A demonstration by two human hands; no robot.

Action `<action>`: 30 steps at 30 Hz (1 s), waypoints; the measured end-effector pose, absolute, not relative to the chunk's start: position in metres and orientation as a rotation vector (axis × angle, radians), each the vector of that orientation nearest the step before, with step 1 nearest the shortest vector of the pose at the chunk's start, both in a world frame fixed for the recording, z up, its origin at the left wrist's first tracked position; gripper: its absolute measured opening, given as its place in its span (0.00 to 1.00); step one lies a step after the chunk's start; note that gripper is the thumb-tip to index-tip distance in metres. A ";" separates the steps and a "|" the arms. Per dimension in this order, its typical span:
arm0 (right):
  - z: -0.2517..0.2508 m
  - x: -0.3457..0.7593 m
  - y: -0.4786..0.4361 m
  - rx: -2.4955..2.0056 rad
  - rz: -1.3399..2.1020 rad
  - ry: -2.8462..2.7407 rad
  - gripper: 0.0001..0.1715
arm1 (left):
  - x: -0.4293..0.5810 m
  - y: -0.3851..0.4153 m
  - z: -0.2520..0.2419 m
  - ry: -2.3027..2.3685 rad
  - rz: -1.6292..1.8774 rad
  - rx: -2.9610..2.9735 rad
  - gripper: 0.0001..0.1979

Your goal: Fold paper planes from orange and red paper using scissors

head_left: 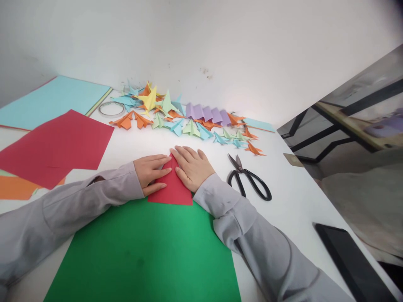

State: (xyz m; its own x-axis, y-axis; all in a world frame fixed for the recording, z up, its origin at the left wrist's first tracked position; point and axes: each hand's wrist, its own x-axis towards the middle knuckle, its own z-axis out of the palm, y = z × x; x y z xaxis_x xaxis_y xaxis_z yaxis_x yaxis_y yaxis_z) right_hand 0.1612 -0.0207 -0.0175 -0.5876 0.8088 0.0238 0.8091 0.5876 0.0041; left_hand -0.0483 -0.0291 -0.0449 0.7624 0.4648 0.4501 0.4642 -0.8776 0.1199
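Note:
A small red sheet of paper [171, 191], folded to a point at its far end, lies partly over a large green sheet [147, 251]. My left hand [152, 173] rests on its left side, fingers stretched out and slightly apart. On the right edge and near the tip lies my right hand [193, 167], flat with the fingers extended. Both hands press the paper against the table; neither grips it. Black-handled scissors [239, 171] lie with blades parted, to the right of my right hand.
Along the wall sit many folded paper figures [151, 100] and a purple pleated strip [208, 114]. A tape roll [111, 109] is left of them. Large red paper [56, 147], orange paper [19, 187] and blue sheets [53, 102] cover the left. A black tablet-like device [352, 260] lies near the right edge.

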 end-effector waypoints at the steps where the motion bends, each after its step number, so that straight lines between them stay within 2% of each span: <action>1: -0.018 0.161 -0.021 -1.419 -0.020 -2.783 0.32 | -0.048 -0.029 -0.045 0.775 0.758 2.949 0.20; 15: -0.018 0.160 -0.022 -1.430 -0.045 -2.777 0.33 | -0.047 -0.030 -0.045 0.781 0.773 2.930 0.20; 21: -0.018 0.160 -0.022 -1.434 -0.047 -2.768 0.32 | -0.047 -0.030 -0.043 0.801 0.744 2.953 0.25; 30: -0.018 0.160 -0.022 -1.428 -0.043 -2.765 0.33 | -0.050 -0.024 -0.050 0.745 0.777 2.950 0.23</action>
State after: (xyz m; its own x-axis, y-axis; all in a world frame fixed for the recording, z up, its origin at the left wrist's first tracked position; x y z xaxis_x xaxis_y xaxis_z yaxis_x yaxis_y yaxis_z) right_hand 0.1602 -0.0223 -0.0180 -0.5787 0.8146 0.0388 0.8155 0.5787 0.0110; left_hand -0.0500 -0.0239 -0.0498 0.7648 0.4462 0.4648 0.4456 -0.8873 0.1186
